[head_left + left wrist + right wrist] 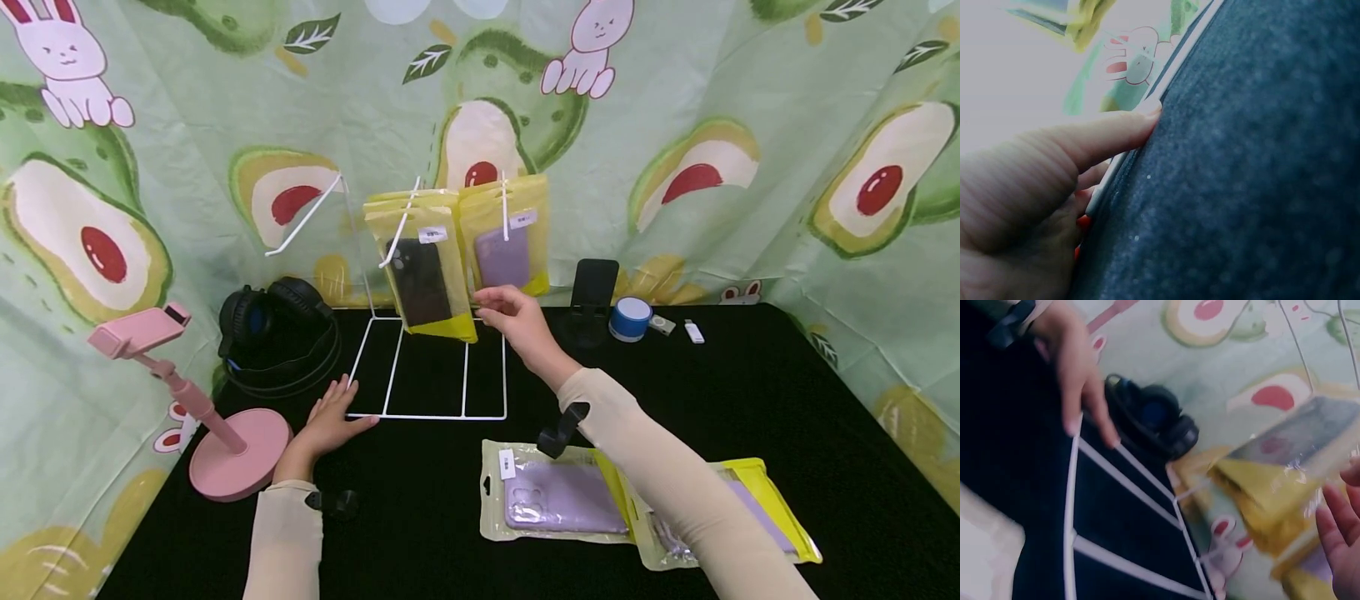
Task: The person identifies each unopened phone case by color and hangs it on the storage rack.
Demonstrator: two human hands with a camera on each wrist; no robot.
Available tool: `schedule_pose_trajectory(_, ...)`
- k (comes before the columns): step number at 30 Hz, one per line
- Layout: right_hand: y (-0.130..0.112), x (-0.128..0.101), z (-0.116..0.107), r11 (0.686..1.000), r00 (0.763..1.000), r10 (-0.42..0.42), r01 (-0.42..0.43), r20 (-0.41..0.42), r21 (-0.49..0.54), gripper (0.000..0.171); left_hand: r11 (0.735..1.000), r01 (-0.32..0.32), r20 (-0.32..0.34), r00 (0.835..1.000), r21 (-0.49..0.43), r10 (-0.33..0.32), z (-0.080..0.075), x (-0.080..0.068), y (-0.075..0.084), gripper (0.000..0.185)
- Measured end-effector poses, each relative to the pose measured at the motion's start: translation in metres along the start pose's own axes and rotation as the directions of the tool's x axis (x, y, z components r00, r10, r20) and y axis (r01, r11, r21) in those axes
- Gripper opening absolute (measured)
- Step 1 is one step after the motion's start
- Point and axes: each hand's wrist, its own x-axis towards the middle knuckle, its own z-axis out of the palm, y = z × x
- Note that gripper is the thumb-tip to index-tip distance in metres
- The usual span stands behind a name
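Note:
A white wire display rack (442,417) stands on the black table. From its middle hook hangs a yellow-edged bag with a dark phone case (422,283), with another bag behind it. The right hook carries a bag with a purple phone case (502,254). My right hand (525,325) is at the lower right edge of the dark case's bag, fingers loosely bent; whether they touch it is hard to tell. My left hand (327,425) rests at the rack's front left corner, fingers spread, with the thumb (1129,128) on the front wire.
Two bagged purple phone cases (562,500) lie at front right, partly under my right forearm. Black headphones (277,333) and a pink phone stand (240,454) are on the left. Behind on the right are a black phone stand (594,287), a blue round speaker (630,319) and small white items.

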Motion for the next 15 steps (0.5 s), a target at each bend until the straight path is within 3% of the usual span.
schedule_pose_trajectory(9, 0.023, -0.045, -0.054, 0.998, 0.988, 0.056, -0.05, 0.147, -0.044, 0.024, 1.0, -0.008, -0.017, 1.0, 0.003, 0.008, -0.001, -0.003, -0.001, 0.084)
schedule_pose_trajectory(15, 0.027, -0.085, -0.094, 0.99, 0.968, 0.095, -0.066, 0.233, -0.127, 0.021, 1.0, -0.018, -0.012, 1.0, -0.006, 0.018, 0.0, -0.001, -0.002, 0.086)
